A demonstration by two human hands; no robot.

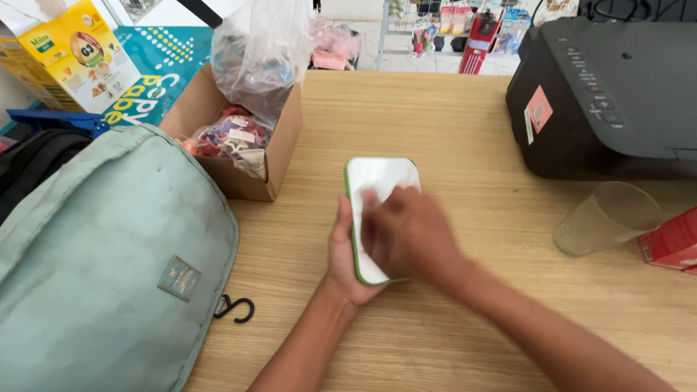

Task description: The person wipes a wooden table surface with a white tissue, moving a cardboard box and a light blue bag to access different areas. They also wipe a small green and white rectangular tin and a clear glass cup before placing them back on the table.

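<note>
Left hand (343,254) gripping green-edged phone (377,196) from below, right hand (406,236) flat on its screen, fingers loose

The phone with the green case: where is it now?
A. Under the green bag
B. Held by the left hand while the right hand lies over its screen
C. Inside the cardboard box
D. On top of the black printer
B: the phone sits in the left hand over the table, with the blurred right hand on its screen.
</note>
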